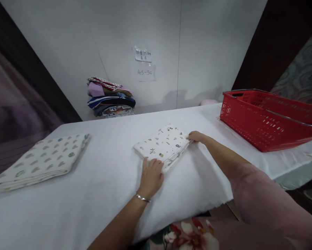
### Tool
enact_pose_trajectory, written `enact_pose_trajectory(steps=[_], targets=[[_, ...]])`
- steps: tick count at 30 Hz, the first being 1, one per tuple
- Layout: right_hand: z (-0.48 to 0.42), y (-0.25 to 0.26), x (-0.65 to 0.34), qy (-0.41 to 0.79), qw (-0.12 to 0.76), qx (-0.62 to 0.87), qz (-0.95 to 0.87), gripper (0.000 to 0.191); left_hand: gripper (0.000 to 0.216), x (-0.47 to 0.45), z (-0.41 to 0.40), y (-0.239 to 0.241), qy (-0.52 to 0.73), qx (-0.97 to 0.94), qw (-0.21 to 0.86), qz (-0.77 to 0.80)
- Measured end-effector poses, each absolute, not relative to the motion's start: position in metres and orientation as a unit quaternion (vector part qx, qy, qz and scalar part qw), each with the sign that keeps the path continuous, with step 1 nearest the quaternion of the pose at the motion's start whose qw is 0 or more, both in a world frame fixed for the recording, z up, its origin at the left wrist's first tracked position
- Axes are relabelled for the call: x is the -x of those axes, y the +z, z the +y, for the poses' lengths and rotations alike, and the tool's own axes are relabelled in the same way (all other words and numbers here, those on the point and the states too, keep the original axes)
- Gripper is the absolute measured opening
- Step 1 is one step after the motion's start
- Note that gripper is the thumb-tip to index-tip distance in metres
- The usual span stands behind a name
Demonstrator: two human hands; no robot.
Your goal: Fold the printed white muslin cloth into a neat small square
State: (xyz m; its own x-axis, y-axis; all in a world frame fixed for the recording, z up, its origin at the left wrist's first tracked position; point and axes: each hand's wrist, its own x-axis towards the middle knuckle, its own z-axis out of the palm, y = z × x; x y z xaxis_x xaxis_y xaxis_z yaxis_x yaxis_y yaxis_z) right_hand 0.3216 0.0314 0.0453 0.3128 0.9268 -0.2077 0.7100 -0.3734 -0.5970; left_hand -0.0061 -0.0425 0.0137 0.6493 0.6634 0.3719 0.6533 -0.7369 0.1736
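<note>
A small folded white cloth (164, 143) with tiny dark prints lies in the middle of the white-covered table (111, 180). My left hand (151, 175) rests at its near edge, fingers laid flat onto the cloth, a thin bracelet on the wrist. My right hand (196, 136) touches the cloth's right corner, fingers curled at the folded edge. Both hands press against the cloth without lifting it.
A larger folded cloth (41, 160) with grey leaf prints lies at the table's left. A red plastic basket (268, 119) stands at the right. A pile of folded fabrics (110, 97) sits against the back wall, under paper notes (143, 55).
</note>
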Motion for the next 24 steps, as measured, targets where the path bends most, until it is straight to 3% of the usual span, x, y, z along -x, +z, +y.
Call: enact_pose_trajectory(steps=[4,7,11,16,18,24], targets=[[-0.032,0.033,-0.3,0.401,0.178,0.746,-0.502,0.085,0.047,0.067,-0.018,0.017,0.187,-0.89,0.004,0.416],[-0.073,0.027,-0.286,0.441,0.21,0.706,-0.512,0.097,0.048,0.092,-0.008,0.022,0.153,-0.877,0.064,0.45],[-0.074,0.035,-0.289,0.383,0.253,0.715,-0.528,0.087,0.039,0.073,-0.003,0.045,0.164,-0.858,0.109,0.475],[-0.016,0.035,-0.31,0.322,0.363,0.715,-0.503,0.036,0.031,-0.003,0.0,0.061,0.208,-0.89,0.114,0.389],[0.004,0.026,-0.313,0.279,0.379,0.729,-0.497,0.037,0.041,-0.029,0.003,0.052,0.174,-0.913,0.109,0.351],[0.038,-0.01,-0.305,0.28,0.423,0.688,-0.519,0.066,0.052,-0.05,0.009,0.014,0.086,-0.933,0.083,0.339]])
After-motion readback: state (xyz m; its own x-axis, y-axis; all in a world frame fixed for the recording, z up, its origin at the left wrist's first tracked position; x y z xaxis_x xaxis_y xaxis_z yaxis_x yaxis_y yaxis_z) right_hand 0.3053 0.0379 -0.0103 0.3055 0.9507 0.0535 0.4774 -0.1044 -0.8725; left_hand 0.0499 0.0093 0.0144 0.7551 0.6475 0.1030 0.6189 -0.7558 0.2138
